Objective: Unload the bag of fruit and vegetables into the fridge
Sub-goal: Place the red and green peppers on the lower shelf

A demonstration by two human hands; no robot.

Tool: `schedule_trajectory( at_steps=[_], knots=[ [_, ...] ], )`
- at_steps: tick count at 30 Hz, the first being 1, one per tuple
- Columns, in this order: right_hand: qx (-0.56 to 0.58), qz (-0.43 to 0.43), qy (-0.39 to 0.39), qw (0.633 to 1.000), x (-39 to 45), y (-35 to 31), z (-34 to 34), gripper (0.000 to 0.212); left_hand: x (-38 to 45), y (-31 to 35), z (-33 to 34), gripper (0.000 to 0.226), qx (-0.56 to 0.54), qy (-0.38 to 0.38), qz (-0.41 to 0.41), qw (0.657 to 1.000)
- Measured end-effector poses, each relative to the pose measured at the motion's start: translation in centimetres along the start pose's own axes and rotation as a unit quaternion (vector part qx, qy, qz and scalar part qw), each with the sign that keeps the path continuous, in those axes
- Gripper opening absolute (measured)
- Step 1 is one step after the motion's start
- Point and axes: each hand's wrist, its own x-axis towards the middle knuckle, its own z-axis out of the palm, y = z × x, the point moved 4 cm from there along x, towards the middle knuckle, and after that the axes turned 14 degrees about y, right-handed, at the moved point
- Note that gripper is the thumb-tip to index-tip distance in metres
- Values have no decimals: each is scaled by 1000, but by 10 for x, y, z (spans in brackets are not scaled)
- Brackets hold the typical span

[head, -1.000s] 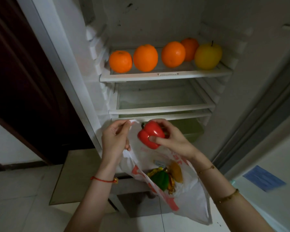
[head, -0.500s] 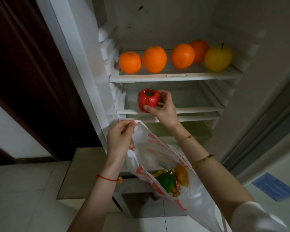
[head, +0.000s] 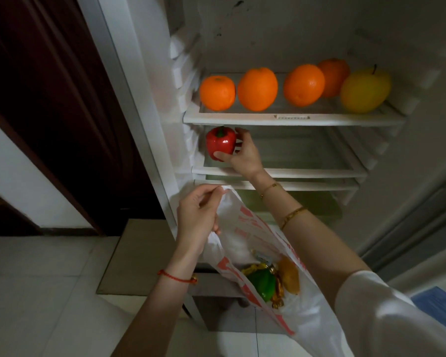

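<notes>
Right hand [head: 245, 155] grasps the red pepper [head: 220, 143], thumb under, fingers behind; stem end up, long axis near upright. Pepper sits at the left front of the middle shelf [head: 294, 172], just under the top shelf [head: 294, 117]. Whether its base already touches the shelf: cannot tell, the thumb hides it. Judgement: the coming move turns on the small drop to the glass, then release.

Left hand [head: 198, 215] pinches the rim of the plastic bag [head: 242, 243], holding the mouth up and apart, below and nearer the body than the pepper.

Counts:
- Top shelf: 4 oranges [head: 257, 88], 1 yellow apple [head: 364, 90].
- In bag: 1 green pepper [head: 262, 282], 1 orange-brown item [head: 290, 278], some yellow pieces, number unclear.
</notes>
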Motion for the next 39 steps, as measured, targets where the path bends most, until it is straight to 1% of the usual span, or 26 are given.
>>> schedule_trajectory(
  at_steps=[3,6,8,10,11,12,13,14,16,18,19,20,22,23,24,27,29,30,31,33,34,35,36,37,39],
  knots=[
    [-19,4,2,1000,-6,2,-9,93,-1,1,2,10,-3,-2,-8,1000],
    [-15,5,18,1000,-18,-1,-28,89,-3,1,5,12,6,-5,-8,1000],
    [0,14,46,999,-30,-2,-46,73,-5,2,6,13,6,-8,-9,1000],
    [3,24,70,997,-43,-3,-67,42,-7,3,7,14,3,-12,-9,1000],
    [12,30,68,997,-52,-3,-77,27,-8,4,7,15,2,-15,-7,1000],
    [29,36,53,998,-61,-3,-87,19,-9,4,7,15,2,-17,-6,1000],
    [47,43,25,998,-71,-3,-96,20,-10,4,7,14,1,-19,-4,1000],
    [60,53,-19,997,-82,-3,-104,25,-12,4,7,14,1,-21,-2,1000],
    [61,83,-161,982,-107,3,-113,30,-15,3,7,12,-1,-21,1,1000],
    [-5,117,-306,945,-134,23,-113,29,-19,3,6,13,3,-22,4,1000],
    [-52,136,-356,923,-146,36,-111,29,-21,3,6,14,6,-25,6,1000],
    [-95,158,-383,905,-156,50,-108,30,-23,3,6,14,8,-27,9,1000],
    [-179,177,-401,881,-172,75,-101,31,-27,5,6,12,9,-28,15,999],
    [-234,160,-403,870,-177,86,-98,32,-28,5,6,11,11,-27,17,999],
    [-298,125,-401,857,-182,97,-96,36,-30,6,6,11,11,-26,17,999],
    [-460,-49,-377,802,-192,130,-90,58,-34,7,4,13,8,-22,12,1000],
    [-517,-154,-368,757,-202,152,-82,64,-35,6,2,14,7,-18,6,1000],
    [-523,-171,-372,748,-205,161,-78,65,-36,6,1,14,7,-16,5,1000],
    [-509,-180,-381,751,-208,168,-75,65,-37,6,0,13,9,-14,4,1000],
    [-505,-228,-393,734,-211,181,-74,69,-38,6,-1,10,9,-9,3,1000],
    [-512,-266,-398,713,-211,187,-74,75,-38,6,-2,10,9,-7,3,1000],
    [-515,-288,-403,700,-212,190,-74,80,-39,6,-2,10,10,-5,3,1000],
    [-515,-292,-419,688,-212,196,-74,83,-39,5,-2,10,10,-4,2,1000],
    [-508,-292,-425,690,-213,200,-74,84,-39,5,-3,11,8,-3,0,1000],
    [-483,-281,-423,714,-213,206,-73,82,-38,4,-3,13,6,-4,-1,1000]
  ],
)
